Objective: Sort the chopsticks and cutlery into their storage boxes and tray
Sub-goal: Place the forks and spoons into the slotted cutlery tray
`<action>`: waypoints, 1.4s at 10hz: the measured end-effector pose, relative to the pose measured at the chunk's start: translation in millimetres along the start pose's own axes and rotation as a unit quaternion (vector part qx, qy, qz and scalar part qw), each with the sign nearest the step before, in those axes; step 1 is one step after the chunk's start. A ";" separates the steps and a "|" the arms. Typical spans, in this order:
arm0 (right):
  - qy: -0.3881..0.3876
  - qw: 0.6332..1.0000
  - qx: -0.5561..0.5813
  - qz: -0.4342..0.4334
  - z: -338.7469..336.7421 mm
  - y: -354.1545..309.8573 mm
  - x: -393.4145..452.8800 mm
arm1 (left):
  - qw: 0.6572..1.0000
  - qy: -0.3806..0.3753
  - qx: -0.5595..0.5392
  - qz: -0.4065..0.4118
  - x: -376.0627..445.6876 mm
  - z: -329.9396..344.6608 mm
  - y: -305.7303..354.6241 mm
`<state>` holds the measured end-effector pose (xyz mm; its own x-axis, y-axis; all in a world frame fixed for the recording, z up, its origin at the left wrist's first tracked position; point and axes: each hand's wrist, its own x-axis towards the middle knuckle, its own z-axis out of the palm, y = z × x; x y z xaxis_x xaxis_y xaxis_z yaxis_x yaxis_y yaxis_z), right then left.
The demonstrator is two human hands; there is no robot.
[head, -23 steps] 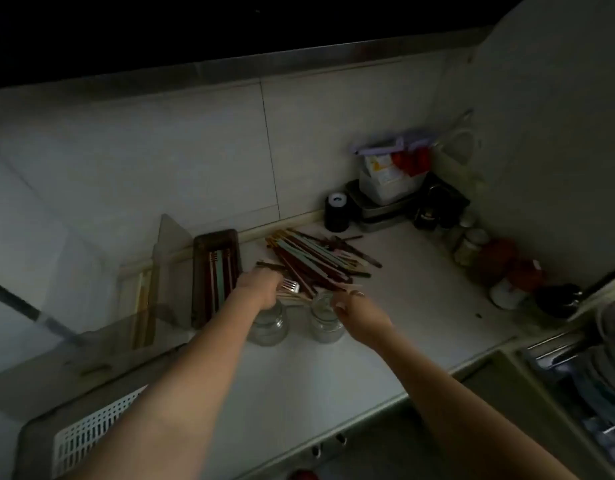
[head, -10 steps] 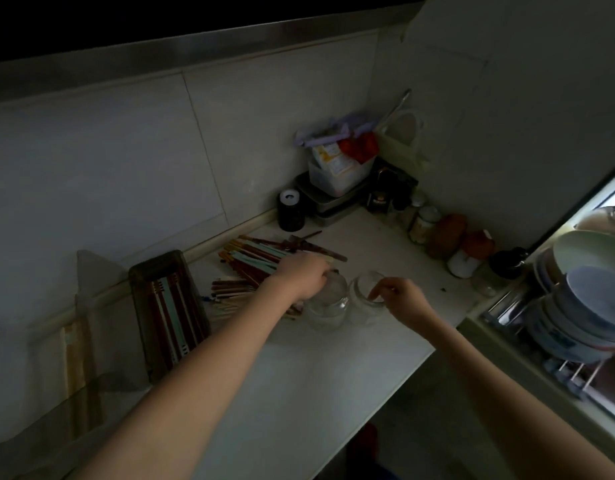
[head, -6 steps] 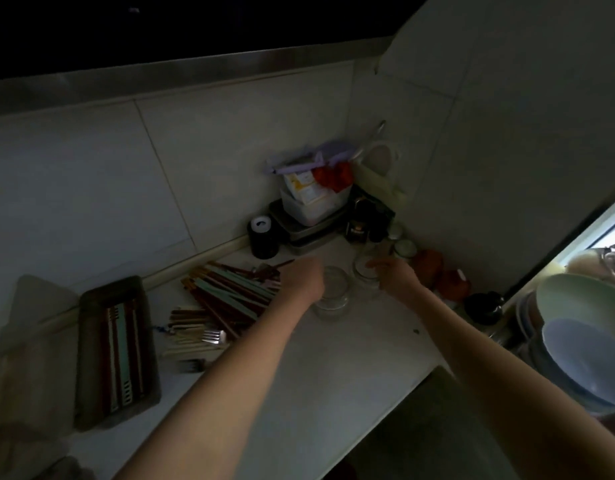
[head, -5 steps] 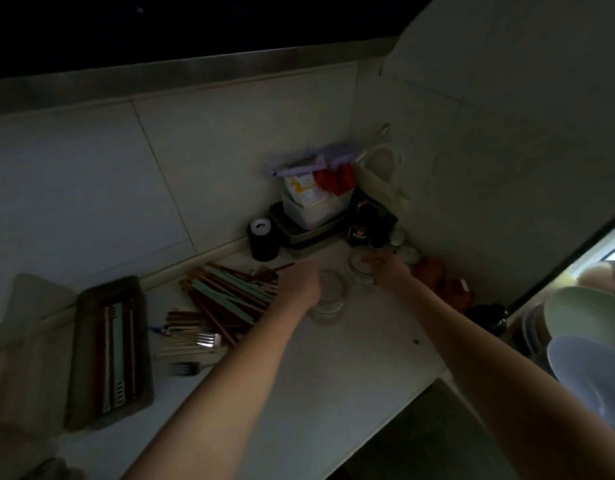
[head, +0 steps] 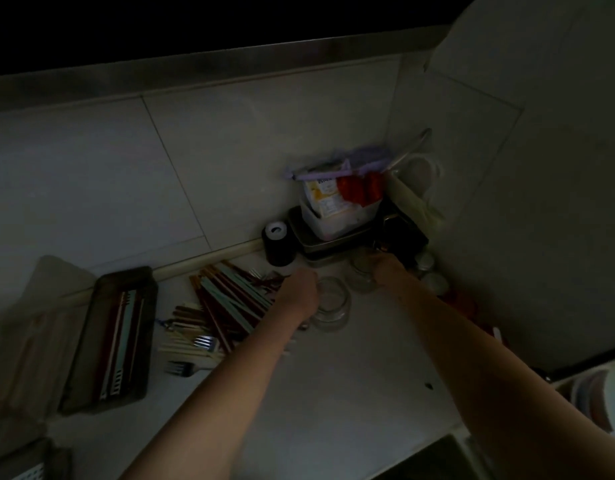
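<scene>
**Jars pushed toward the corner**

Both glass jars now sit farther back than a second ago. The left hand [head: 297,292] curls round the near jar [head: 330,304]; the right hand [head: 385,271] grips the far jar [head: 359,277]. Chopsticks [head: 229,296] and forks [head: 203,342] lie heaped on the dim white counter [head: 333,393], beside the brown storage box [head: 113,337] under the tiled wall [head: 229,150].

Two jars [head: 330,303], perhaps two forks [head: 203,342].
</scene>
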<state>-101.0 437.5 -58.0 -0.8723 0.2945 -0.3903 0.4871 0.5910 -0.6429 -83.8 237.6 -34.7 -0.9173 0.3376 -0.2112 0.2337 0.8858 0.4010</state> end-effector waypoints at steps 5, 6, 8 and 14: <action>0.060 0.992 0.095 -0.066 24.1 18.7 -63.9 | 0.983 -0.056 -0.144 -0.095 43.6 22.5 23.1; 0.071 0.991 0.111 0.002 21.5 27.7 -68.8 | 0.990 -0.058 -0.112 -0.062 50.0 43.4 40.4; 0.089 0.992 0.083 0.043 12.1 50.3 -67.5 | 0.990 -0.091 -0.102 -0.030 56.4 66.5 67.8; 0.277 0.957 0.078 -0.032 12.9 45.1 -75.9 | 0.960 -0.113 -0.253 0.049 32.1 44.2 62.0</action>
<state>-12.3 432.1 -65.9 -0.7673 0.6403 0.0348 0.3952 0.5149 -0.7607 -84.4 317.5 -56.1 -0.7926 0.5218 -0.3156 0.0761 0.5982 0.7978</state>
